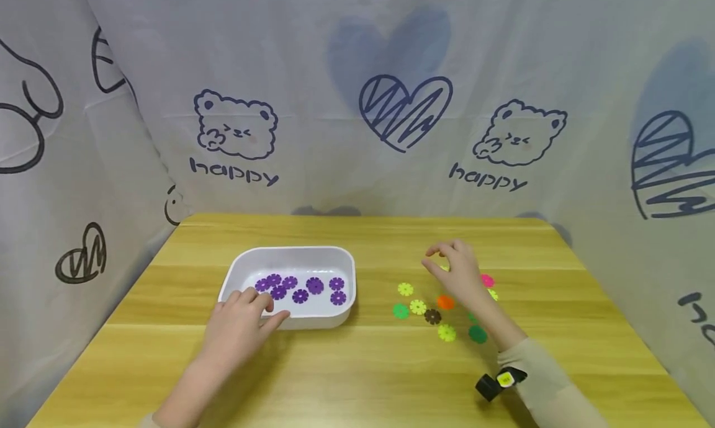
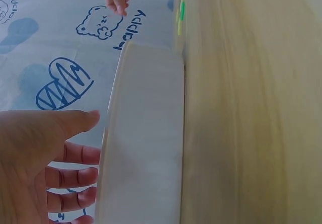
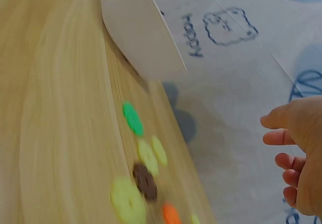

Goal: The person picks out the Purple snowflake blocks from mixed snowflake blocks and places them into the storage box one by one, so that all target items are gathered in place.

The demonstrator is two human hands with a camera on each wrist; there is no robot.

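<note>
A white plastic box [image 1: 321, 322] holds several purple snowflake discs [image 1: 314, 285]. My left hand [image 1: 233, 329] is at its front left corner, the fingers over the rim and the thumb pointing along the front side. In the left wrist view the fingers are loosely bent beside the box wall [image 2: 146, 133], and no disc shows in them. To the right, my right hand [image 1: 460, 276] hovers above loose snowflake discs, thumb and index finger apart with nothing between them. Under and around it lie yellow [image 1: 418, 307], green [image 1: 400, 311], orange [image 1: 445, 302], brown [image 1: 432, 316] and pink [image 1: 487, 281] discs.
The wooden table [image 1: 357, 378] reaches back to a hanging cloth [image 1: 329, 155] printed with bears and hearts. More cloth hangs along both sides. A dark green disc [image 1: 477, 334] lies near the right forearm, which wears a black strapped device [image 1: 497, 383].
</note>
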